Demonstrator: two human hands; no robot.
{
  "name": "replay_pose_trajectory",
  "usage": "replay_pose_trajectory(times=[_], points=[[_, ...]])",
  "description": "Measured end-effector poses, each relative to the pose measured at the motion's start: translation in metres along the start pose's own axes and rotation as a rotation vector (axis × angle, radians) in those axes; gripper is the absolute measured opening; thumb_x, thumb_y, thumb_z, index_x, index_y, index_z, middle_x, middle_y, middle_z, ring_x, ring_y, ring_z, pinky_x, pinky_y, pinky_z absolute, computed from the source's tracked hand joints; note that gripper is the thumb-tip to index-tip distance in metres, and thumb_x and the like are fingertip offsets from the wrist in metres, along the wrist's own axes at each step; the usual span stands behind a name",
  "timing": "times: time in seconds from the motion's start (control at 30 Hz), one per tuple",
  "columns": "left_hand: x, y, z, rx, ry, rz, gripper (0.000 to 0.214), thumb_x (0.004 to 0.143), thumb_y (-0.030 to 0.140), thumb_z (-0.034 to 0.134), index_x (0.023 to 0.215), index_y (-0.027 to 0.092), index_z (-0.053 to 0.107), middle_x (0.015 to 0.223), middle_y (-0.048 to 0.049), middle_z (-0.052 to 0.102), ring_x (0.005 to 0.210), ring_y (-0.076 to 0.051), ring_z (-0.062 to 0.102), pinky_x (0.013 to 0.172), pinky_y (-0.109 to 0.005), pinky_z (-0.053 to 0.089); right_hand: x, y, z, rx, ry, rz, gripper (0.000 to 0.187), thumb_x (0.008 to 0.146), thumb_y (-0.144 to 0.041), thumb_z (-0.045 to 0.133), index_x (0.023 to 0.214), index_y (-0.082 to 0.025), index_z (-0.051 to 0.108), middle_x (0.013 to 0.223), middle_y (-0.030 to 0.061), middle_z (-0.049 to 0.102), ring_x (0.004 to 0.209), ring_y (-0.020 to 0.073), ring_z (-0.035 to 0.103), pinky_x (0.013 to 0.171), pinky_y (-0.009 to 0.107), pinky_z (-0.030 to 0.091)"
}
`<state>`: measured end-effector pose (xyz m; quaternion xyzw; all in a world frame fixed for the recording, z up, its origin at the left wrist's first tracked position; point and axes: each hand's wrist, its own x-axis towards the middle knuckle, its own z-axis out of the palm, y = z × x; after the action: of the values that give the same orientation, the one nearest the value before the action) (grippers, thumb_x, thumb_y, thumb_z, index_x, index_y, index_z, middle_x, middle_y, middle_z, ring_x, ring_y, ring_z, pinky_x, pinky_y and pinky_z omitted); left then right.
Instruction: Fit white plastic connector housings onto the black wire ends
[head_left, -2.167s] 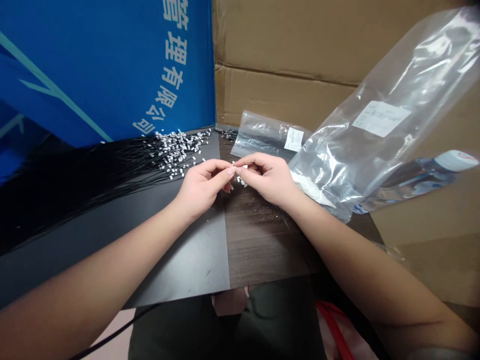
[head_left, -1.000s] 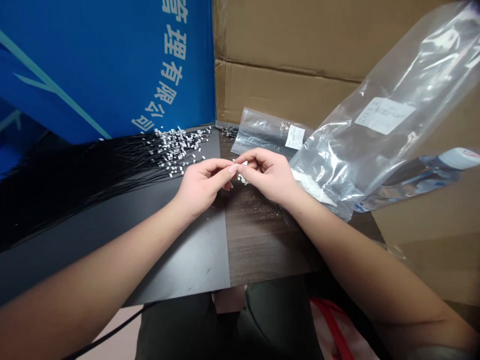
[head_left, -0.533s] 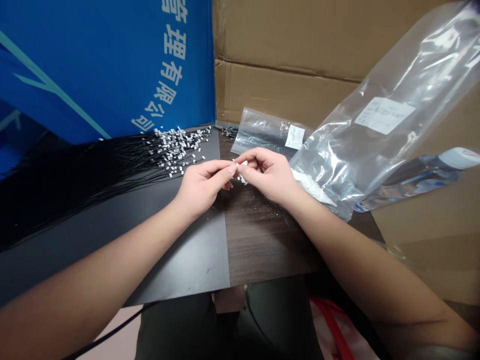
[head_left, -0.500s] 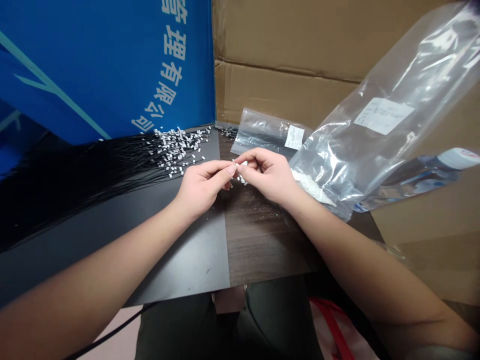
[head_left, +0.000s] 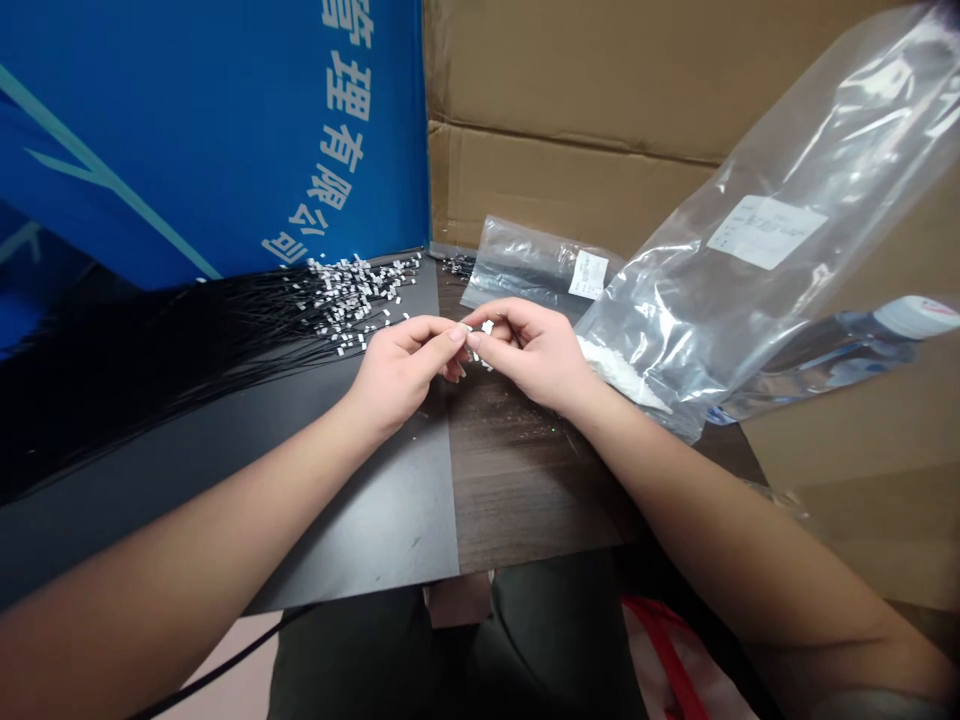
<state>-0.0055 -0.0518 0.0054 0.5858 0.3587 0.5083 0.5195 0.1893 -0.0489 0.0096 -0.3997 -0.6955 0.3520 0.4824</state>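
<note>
My left hand and my right hand meet fingertip to fingertip over the dark table. Both are closed in a pinch. A small white connector piece shows between my right thumb and forefinger. What my left fingers pinch is too thin to make out. A few more white pieces lie under my hands. To the left spreads a bundle of thin black wires whose ends carry several white connectors.
A large clear plastic bag with white pieces in its lower corner leans at the right. A smaller labelled bag lies behind my hands. A blue panel and cardboard boxes wall the back. A black sheet covers the table's left part.
My hands have stayed together in the same spot; the fingers shifted slightly and the white piece in my right fingers turned a little.
</note>
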Motion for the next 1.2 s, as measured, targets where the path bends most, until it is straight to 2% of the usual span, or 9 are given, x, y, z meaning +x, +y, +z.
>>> replay_pose_trajectory(times=[0.1,0.27,0.43,0.67,1.03,1.2], points=[[0.0009,-0.0029,-0.0011,-0.070,-0.014,-0.047,0.029,0.087,0.046,0.088,0.086,0.018,0.081,0.075,-0.0022,0.071,0.066,-0.012,0.063,0.063,-0.025,0.054,-0.0005,0.0000,-0.0006,-0.057,-0.003,-0.044,0.017,0.094,-0.032,0.075,0.108,-0.022,0.079,0.065,-0.0058,0.052,0.061,0.0119,0.046,0.064,0.029,0.042],[0.0007,-0.0012,-0.0006,-0.073,-0.023,-0.072,0.032,0.085,0.049,0.089,0.086,0.018,0.082,0.076,-0.0035,0.071,0.068,-0.013,0.064,0.065,-0.026,0.056,-0.0010,-0.0013,-0.0037,-0.154,-0.017,-0.093,0.015,0.097,-0.033,0.074,0.102,-0.023,0.084,0.076,-0.0009,0.071,0.063,0.0124,0.052,0.064,0.029,0.043],[0.0008,-0.0013,-0.0003,-0.086,-0.030,-0.078,0.032,0.085,0.049,0.089,0.086,0.018,0.082,0.076,-0.0035,0.071,0.066,-0.013,0.063,0.063,-0.026,0.055,0.0001,-0.0018,-0.0050,-0.165,-0.015,-0.122,0.014,0.098,-0.031,0.074,0.102,-0.023,0.085,0.086,0.0015,0.078,0.066,0.0129,0.058,0.066,0.029,0.046],[0.0008,-0.0018,-0.0006,-0.129,-0.026,-0.114,0.029,0.085,0.046,0.089,0.085,0.018,0.081,0.075,-0.0021,0.071,0.066,-0.013,0.064,0.063,-0.025,0.055,0.0009,-0.0010,-0.0043,-0.147,-0.006,-0.159,0.013,0.097,-0.030,0.076,0.100,-0.022,0.085,0.091,0.0019,0.082,0.067,0.0128,0.061,0.066,0.028,0.047],[0.0006,0.0010,0.0001,-0.130,-0.023,-0.128,0.032,0.084,0.048,0.090,0.085,0.017,0.081,0.077,-0.0028,0.071,0.066,-0.012,0.063,0.064,-0.026,0.054,0.0017,-0.0026,-0.0043,-0.153,0.005,-0.159,0.016,0.098,-0.034,0.075,0.099,-0.020,0.083,0.080,0.0004,0.077,0.065,0.0125,0.058,0.067,0.029,0.047],[0.0018,0.0003,0.0004,-0.155,-0.027,-0.136,0.033,0.083,0.048,0.091,0.087,0.016,0.081,0.077,-0.0025,0.071,0.066,-0.012,0.063,0.064,-0.025,0.053,0.0015,-0.0015,-0.0040,-0.129,0.010,-0.169,0.015,0.098,-0.033,0.075,0.099,-0.020,0.084,0.084,0.0007,0.079,0.066,0.0122,0.059,0.069,0.029,0.049]])
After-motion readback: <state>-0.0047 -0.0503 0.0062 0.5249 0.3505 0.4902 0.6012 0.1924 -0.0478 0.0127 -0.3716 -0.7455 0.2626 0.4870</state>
